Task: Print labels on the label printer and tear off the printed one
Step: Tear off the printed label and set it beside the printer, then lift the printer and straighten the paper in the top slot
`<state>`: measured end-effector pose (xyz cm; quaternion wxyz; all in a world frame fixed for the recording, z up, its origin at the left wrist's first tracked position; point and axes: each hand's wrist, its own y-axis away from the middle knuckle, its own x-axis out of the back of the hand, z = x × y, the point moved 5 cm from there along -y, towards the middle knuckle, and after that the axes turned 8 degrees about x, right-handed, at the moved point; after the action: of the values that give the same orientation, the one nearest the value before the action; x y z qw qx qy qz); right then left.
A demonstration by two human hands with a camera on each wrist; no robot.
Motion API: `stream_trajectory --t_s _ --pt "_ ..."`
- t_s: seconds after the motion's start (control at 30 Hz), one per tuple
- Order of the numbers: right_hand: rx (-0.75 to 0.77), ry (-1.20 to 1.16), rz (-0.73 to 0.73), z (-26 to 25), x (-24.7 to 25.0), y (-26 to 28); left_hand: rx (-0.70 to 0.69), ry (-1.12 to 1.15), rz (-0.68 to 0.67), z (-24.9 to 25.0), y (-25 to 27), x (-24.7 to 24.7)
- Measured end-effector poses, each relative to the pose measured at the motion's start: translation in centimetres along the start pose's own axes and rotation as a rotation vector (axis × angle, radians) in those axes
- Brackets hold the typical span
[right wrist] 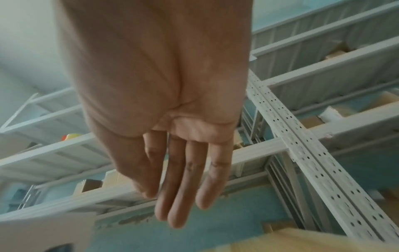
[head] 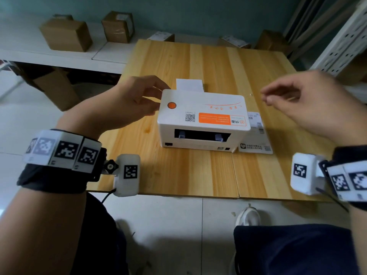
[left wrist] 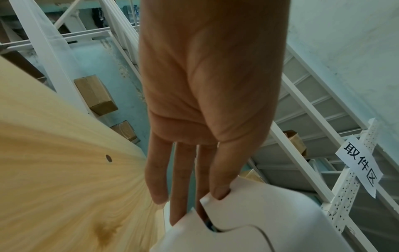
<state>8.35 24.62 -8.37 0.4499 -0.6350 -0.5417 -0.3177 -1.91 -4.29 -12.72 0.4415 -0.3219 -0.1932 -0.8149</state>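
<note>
- The left hand rested against the near-left corner of the white label printer on the wooden table; its fingers lay nearly straight along the printer's side, the thumb at the top edge, steadying it rather than gripping.
- The right hand hung in the air to the right of the printer, touching nothing, fingers loosely relaxed and holding nothing.
- A white label stuck out of the printer on the side away from the person, just beyond the left hand's fingertips and still joined to the machine.
- I judged the printing step done or nearly so, with the tearing yet to come. The next move would call for the free right hand to reach across, pinch the label's edge and pull it sideways against the slot while the left kept the printer from sliding.
- The orange button sat on top, just right of the left thumb.
- A printed sheet lay flat beside the printer, below the right hand.
- The printer's near opening looked dark, with two small guides and no paper that I could make out.
- Closed cardboard boxes stood on a white shelf beyond the left hand; their contents were hidden.
</note>
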Motion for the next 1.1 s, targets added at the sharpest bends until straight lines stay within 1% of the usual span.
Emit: stream_trajectory --t_s 0.07,0.1,0.13,0.23,0.3,0.4,0.5,0.57,0.6,0.63,0.67,0.73,0.77,0.8,0.83,0.87,0.9,1.0,1.1 --pt "0.044 0.033 -0.003 -0.9 0.3 -1.6 0.008 -0.004 0.007 -0.2 -0.2 0.1" --pt "0.07 0.055 -0.031 -1.2 0.1 -2.5 0.007 -0.004 0.008 -0.3 -0.3 0.1" --pt "0.096 0.081 -0.081 -1.6 -0.5 -3.2 0.003 -0.001 0.001 -0.2 -0.4 0.1" --pt "0.149 0.173 -0.292 -2.0 -3.2 -5.6 -0.017 0.003 -0.023 -0.1 -0.4 0.3" --pt "0.168 0.232 -0.363 -2.1 -4.2 -6.9 -0.033 -0.009 -0.038 -0.1 -0.3 0.4" --pt "0.286 0.316 -0.381 -2.7 -4.8 -8.5 -0.038 -0.017 -0.054 -0.2 -0.2 0.5" --pt "0.43 0.435 -0.406 -3.2 -5.8 -9.6 -0.011 0.0 -0.061 -0.4 -0.4 0.5" --pt "0.535 0.52 -0.449 -3.4 -7.0 -10.2 -0.004 -0.002 -0.062 -0.5 -0.5 0.4" --pt "0.562 0.522 -0.492 -3.6 -7.6 -10.4 -0.008 -0.002 -0.062 -0.5 -0.6 0.4" --pt "0.55 0.488 -0.552 -3.5 -8.3 -10.6 -0.011 -0.004 -0.061 -0.6 -0.6 0.4" --pt "0.495 0.397 -0.609 -3.5 -8.9 -10.8 -0.011 -0.007 -0.06 -0.6 -0.6 0.4" --pt "0.192 0.091 -0.694 -2.8 -9.8 -11.3 -0.011 -0.013 -0.057 -0.6 -0.6 0.5" --pt "0.014 -0.053 -0.697 -2.2 -10.3 -11.6 -0.013 -0.019 -0.056 -0.5 -0.6 0.5" --pt "-0.101 -0.154 -0.685 -1.6 -10.7 -11.8 -0.011 -0.022 -0.056 -0.4 -0.6 0.5" --pt "-0.155 -0.207 -0.662 -1.3 -10.9 -12.0 -0.007 -0.023 -0.056 -0.4 -0.5 0.5" --pt "-0.176 -0.261 -0.635 -1.1 -11.1 -12.1 -0.005 -0.021 -0.054 -0.4 -0.5 0.5" --pt "-0.145 -0.286 -0.623 -1.2 -11.1 -12.0 -0.005 -0.02 -0.053 -0.4 -0.5 0.5" --pt "0.015 -0.249 -0.601 -1.9 -10.1 -11.1 -0.003 -0.015 -0.054 -0.4 -0.5 0.5" --pt "0.103 -0.21 -0.575 -2.2 -8.7 -10.8 -0.014 -0.011 -0.054 -0.4 -0.5 0.5"
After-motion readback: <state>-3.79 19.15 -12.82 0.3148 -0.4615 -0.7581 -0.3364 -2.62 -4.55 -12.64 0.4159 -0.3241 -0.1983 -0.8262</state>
